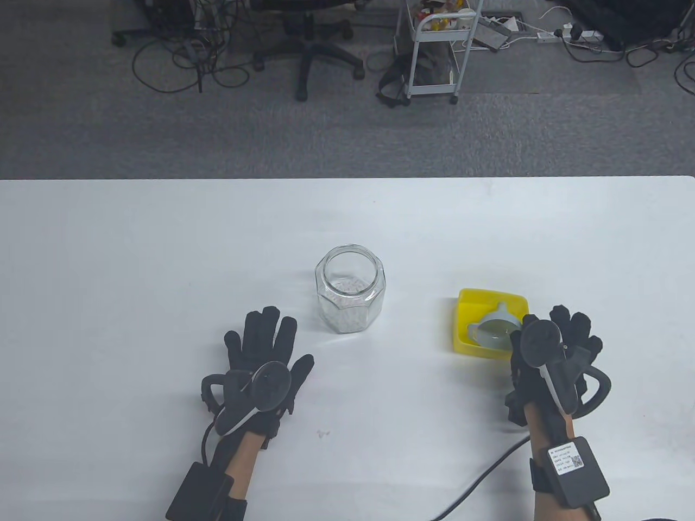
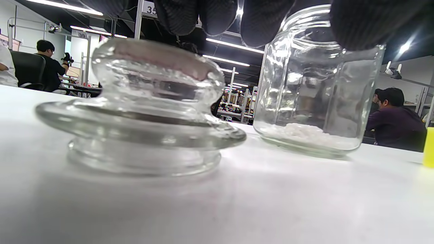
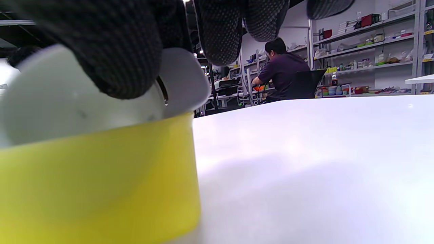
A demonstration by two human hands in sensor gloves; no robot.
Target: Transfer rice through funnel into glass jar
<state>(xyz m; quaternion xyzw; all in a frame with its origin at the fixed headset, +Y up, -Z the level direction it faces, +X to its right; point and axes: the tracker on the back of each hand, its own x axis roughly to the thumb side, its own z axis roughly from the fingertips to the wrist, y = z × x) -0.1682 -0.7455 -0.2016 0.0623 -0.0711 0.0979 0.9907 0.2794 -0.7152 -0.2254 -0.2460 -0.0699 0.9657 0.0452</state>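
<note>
The jar (image 1: 351,290) stood open on the table (image 1: 163,271) with a little rice (image 2: 305,130) at its bottom; the lid (image 2: 142,108) lay beside it under the left hand (image 1: 263,361), whose fingers were spread flat. The funnel (image 1: 495,328) lay in the yellow tub (image 1: 467,320); the right hand (image 1: 554,353) touched its rim, though whether the fingers gripped it I could not tell.

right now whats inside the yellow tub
A white funnel lies on its side in the yellow tub, spout toward the far corner. The right hand touches the funnel's rim. It and the funnel cover the tub's floor, so whether rice is there cannot be seen.
</note>
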